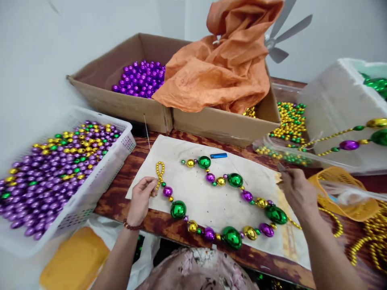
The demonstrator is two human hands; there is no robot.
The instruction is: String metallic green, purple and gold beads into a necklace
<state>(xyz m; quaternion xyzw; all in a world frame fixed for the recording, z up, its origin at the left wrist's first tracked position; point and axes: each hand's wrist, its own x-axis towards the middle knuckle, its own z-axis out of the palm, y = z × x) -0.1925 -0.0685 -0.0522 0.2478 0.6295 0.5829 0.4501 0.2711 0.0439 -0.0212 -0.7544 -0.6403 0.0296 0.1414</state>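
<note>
My left hand (145, 192) pinches the small gold bead loop (160, 171) at the left end of a long string of beads. That string, with large green balls (231, 237) and smaller purple and gold ones, curves across a white sheet (208, 201) on the table. My right hand (298, 189) is closed at the sheet's right side, around the handle end of a small dark tool whose tip (281, 166) points up and left. A few gold beads show beside that wrist. The string's other end lies free near the sheet's upper middle, by a blue lighter (218, 156).
A white basket (130, 133) of mixed beads stands left. Behind the sheet, a cardboard box (211, 125) holds purple beads and orange cloth (217, 76). An orange basket (347, 213), gold strands (375, 241) and a white foam box (335, 104) stand right.
</note>
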